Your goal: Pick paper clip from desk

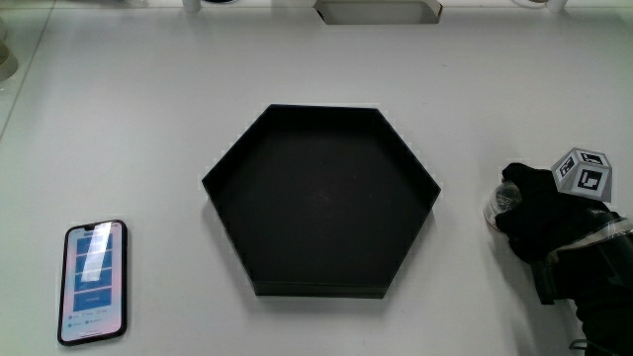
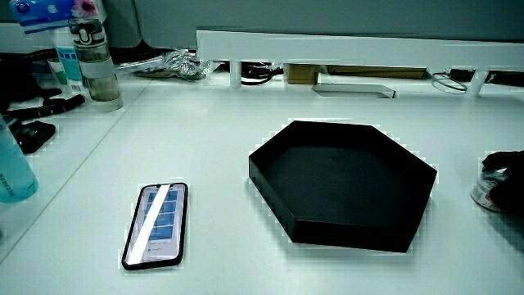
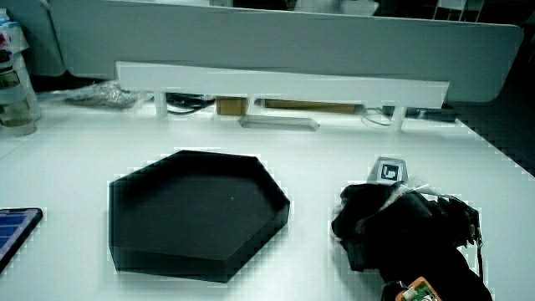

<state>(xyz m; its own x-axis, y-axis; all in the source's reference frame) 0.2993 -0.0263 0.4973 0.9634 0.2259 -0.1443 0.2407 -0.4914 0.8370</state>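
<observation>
Filling the middle of the white table (image 1: 148, 119) sits a black hexagonal tray (image 1: 316, 289). At three o'clock from it in the main view, the hand (image 1: 539, 213) rests on the table, its fingers (image 1: 514, 188) curled around a small clear container (image 2: 489, 195). The paper clip cannot be made out beneath them. A phone (image 1: 94, 282) lies at the tray's eight o'clock.

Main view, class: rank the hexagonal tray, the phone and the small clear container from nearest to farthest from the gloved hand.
1. Small clear container: under the hand's fingertips.
2. Black hexagonal tray: mid-table, beside the hand.
3. Phone: past the tray, near the person's edge.
</observation>
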